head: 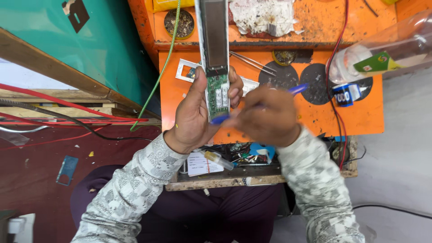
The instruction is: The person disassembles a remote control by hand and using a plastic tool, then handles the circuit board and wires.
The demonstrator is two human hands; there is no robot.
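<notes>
Fingers of left hand (194, 118) around long circuit-board strip (215, 58), right hand (265, 119) (blurred) gripping blue tool (298, 89) alongside.

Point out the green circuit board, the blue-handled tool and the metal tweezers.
green circuit board (218, 95): head view, middle of its exposed green face.
blue-handled tool (298, 89): head view, blue handle end beyond the right hand.
metal tweezers (253, 63): head view, mid-length of the arms.

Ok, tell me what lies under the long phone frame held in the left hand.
Under the long phone frame lies the orange work mat with a white rectangular frame; the rest there is covered.
</notes>
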